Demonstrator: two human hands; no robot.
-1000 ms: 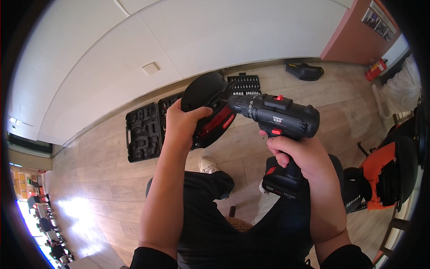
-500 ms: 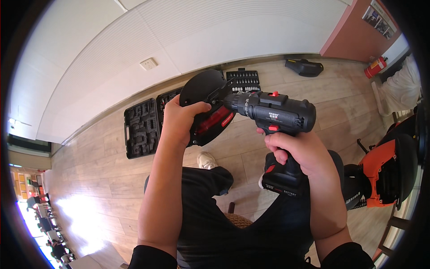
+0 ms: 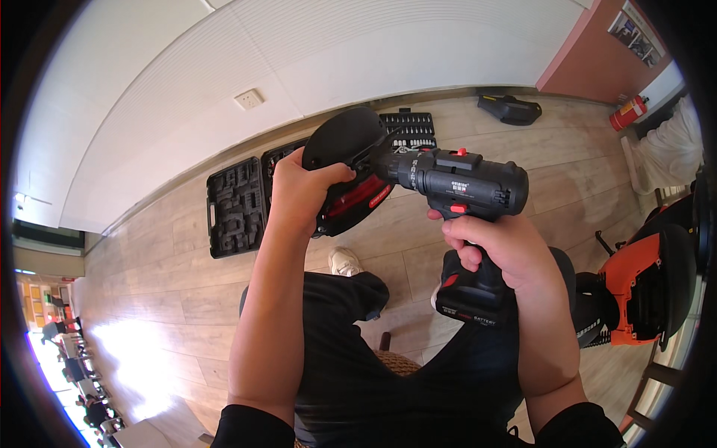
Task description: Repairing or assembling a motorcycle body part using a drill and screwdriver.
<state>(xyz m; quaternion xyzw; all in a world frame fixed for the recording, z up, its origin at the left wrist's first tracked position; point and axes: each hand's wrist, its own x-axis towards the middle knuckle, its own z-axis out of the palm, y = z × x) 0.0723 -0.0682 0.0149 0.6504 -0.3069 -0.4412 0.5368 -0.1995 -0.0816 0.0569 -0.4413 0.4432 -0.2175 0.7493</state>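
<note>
My left hand (image 3: pixel 297 196) is closed around a black curved plastic part (image 3: pixel 342 138) with a red lens (image 3: pixel 351 196), like a tail light unit. Its thumb presses on the part near a metal bracket or fastener. In my right hand (image 3: pixel 493 246) is a black cordless drill (image 3: pixel 470 183) with red switches, gripped by its handle, index finger near the trigger. The drill lies level, chuck pointing left, its front end against or very close to the part's right side; the exact contact is hidden. The battery base sits low, over my right thigh.
An open black tool case (image 3: pixel 224 213) and a socket tray (image 3: pixel 411 125) lie on the wooden floor by the white wall. Farther right are a black molded piece (image 3: pixel 511 110) and a red fire extinguisher (image 3: pixel 629 113). An orange and black vehicle-like body (image 3: pixel 620 287) stands close on my right.
The black part and my left hand have shifted slightly up and to the right, tilting a little. The drill stays almost in place against it.
</note>
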